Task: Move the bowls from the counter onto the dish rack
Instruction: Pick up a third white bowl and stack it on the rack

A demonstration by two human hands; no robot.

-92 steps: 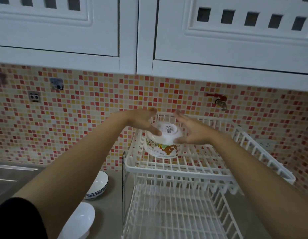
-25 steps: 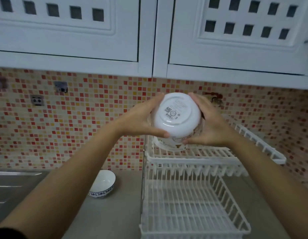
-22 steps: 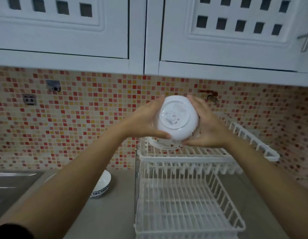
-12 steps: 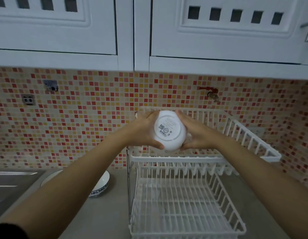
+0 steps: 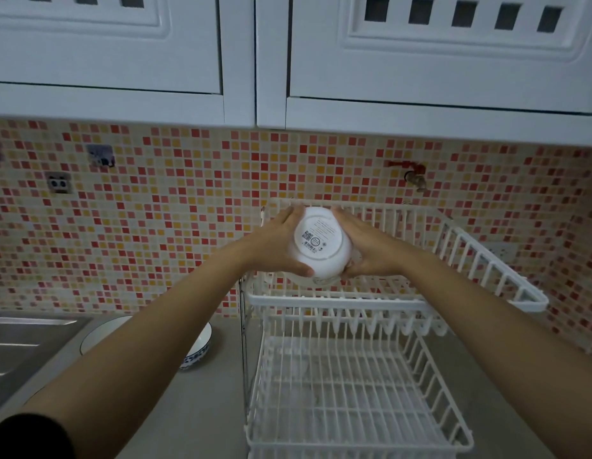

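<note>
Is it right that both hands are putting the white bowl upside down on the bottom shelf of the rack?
Not quite. The head view shows both hands, left and right, holding the upside-down white bowl over the top shelf of the rack, not the bottom one.

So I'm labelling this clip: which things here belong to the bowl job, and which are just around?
In the job:
white bowl, upside down, held by left hand and right hand over the rack's top tier
rack
blue-rimmed bowl on the counter

Just around:
sink
tap
cabinets
</note>
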